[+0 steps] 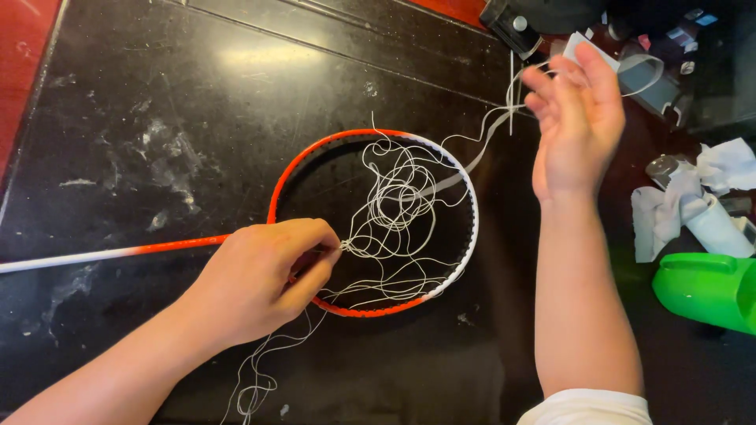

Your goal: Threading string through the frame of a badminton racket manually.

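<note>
- Head view, nearest part: loose white string (394, 212) hangs off the near edge of the black table (157, 118) in a small curl, just below the left hand (264, 279).
- Left hand is closed; thumb and forefinger pinch the string at the near-left rim of the racket head (374, 224), and the knuckles lie over the frame.
- From these fingers the string goes away to the right and far, in a tangled heap inside the hoop.
- Racket lies flat on the table. Its long axis runs left to right: the shaft (110, 253), orange then white, goes out to the left edge, and the round head, orange on the left and white on the right, sits in the middle.
- Right hand (575, 130) is lifted, far and right of the hoop, fingers half curled; it holds a few strands and a flat white ribbon (472, 157) that goes back down to the tangle. The left hand is the nearer one to the tangle.
- On the right side: a green plastic thing (705, 287), crumpled white paper (693, 201) behind it, and farthest, small dark and white objects that I cannot identify.
</note>
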